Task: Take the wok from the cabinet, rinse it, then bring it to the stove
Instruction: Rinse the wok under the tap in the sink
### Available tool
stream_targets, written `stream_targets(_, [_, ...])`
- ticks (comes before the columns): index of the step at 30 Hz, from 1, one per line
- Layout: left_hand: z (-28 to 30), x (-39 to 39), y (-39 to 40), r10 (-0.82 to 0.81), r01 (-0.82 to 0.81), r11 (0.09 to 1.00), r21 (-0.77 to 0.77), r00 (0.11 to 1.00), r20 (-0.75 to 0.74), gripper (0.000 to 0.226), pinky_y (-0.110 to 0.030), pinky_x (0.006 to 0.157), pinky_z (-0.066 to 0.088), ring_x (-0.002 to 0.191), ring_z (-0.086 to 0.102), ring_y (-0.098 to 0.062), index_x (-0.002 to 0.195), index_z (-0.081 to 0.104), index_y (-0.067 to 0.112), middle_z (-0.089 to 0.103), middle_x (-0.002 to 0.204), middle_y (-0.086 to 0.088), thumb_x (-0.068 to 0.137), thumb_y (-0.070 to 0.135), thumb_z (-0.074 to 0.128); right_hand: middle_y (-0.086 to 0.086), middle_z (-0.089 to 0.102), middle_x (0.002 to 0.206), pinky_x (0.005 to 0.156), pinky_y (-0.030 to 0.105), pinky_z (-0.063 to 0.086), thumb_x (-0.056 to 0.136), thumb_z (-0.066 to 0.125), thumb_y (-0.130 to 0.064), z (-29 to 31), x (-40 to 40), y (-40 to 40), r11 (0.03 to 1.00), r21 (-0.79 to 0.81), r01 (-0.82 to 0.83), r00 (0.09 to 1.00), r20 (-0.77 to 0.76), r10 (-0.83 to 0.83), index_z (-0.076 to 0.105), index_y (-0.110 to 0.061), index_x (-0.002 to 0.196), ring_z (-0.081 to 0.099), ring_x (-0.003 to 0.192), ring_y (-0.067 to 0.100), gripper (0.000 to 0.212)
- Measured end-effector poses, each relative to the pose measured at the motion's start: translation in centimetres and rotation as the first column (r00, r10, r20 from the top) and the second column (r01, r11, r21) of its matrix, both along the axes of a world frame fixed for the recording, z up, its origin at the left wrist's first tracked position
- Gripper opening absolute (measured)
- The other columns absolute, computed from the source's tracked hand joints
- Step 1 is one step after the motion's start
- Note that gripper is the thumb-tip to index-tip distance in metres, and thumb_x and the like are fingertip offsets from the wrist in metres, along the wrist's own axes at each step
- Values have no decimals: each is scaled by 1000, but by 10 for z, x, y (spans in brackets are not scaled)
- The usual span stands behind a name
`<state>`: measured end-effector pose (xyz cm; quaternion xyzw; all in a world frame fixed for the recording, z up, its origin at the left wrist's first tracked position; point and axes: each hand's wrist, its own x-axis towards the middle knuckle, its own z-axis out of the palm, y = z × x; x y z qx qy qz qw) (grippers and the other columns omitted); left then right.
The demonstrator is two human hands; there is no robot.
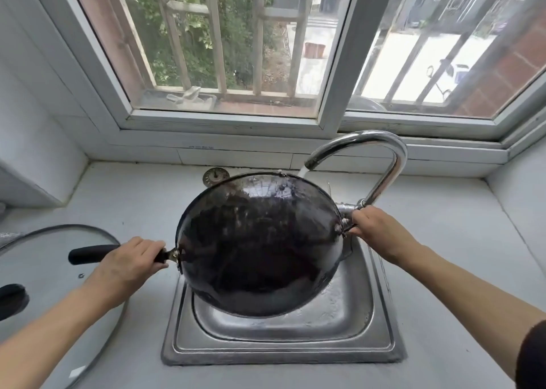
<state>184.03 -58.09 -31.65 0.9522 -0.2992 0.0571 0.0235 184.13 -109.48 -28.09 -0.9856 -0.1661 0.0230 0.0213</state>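
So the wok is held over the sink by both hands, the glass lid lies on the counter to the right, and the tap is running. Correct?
Not quite: the head view shows the glass lid on the counter to the left of the sink, not the right. The rest holds: left hand on the long handle, right hand on the small side grip, wok over the sink, tap running.

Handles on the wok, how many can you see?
2: a long black handle on the wok's left, gripped by the left hand, and a small side handle at its right rim, mostly hidden under the right hand.
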Motion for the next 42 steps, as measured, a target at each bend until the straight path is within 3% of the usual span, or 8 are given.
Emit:
stream_targets(4, [4,-7,-7,-69,65,997,36,993,98,68,-38,47,50,54,58,-30,73,63,7,60,64,-7,101,46,14,10,54,67,51,36,45,70,83,-11,22,-14,0,965,-159,-210,968,108,229,54,-7,71,53,60,28,29])
stream_targets(15, [30,-26,-20,-118,74,970,231,976,184,31,-37,45,41,52,55,-30,63,59,11,53,59,-8,79,31,41,-1,54,67,67,32,40,71,68,-10,49,-41,-12,791,-422,-444,835,124,535,53,-17,66,53,66,23,17])
stream_targets(18, [28,-26,-19,-84,48,961,271,989,125,20,-37,52,35,59,56,-30,66,58,13,54,65,-7,71,32,62,-1,54,71,64,34,43,67,69,-12,46,-51,-11,795,-415,-441,844,110,526,53,-17,67,54,71,22,17])
stream_targets(21, [24,-21,-20,77,-61,956,287,996,-45,34,-38,59,38,71,58,-29,77,63,16,58,79,-4,57,31,85,-2,55,73,64,34,47,64,73,-16,36,-59,-8,819,-396,-415,872,84,482,56,-18,68,56,76,22,18])
stream_targets(24, [16,-15,-21,239,-171,925,340,956,-169,28,-34,73,43,93,57,-20,99,52,27,57,101,4,80,42,65,-5,56,74,70,32,44,69,73,-21,22,-62,-5,844,-389,-370,902,65,426,61,-20,71,56,79,19,13])
stream_targets(27, [8,-11,-21,319,-247,933,262,904,-284,24,-36,77,46,94,60,-21,94,45,26,61,98,5,83,39,62,-6,57,74,73,31,42,69,72,-21,10,-63,1,865,-386,-321,929,51,367,61,-21,70,56,78,18,11])
stream_targets(35, [-17,-14,-24,335,-271,930,249,902,-271,20,-35,73,42,90,59,-22,90,45,27,61,95,6,84,36,62,-8,54,69,66,28,42,49,79,-25,-19,-73,8,905,-354,-235,972,-69,226,57,-22,62,59,75,16,25])
stream_targets(42, [-14,-12,-22,316,-252,937,241,906,-282,22,-34,71,38,91,58,-21,90,45,26,57,94,6,82,36,63,2,60,96,67,32,48,46,84,-28,-21,-74,7,982,-173,-77,996,-47,70,60,-15,75,59,91,26,40])
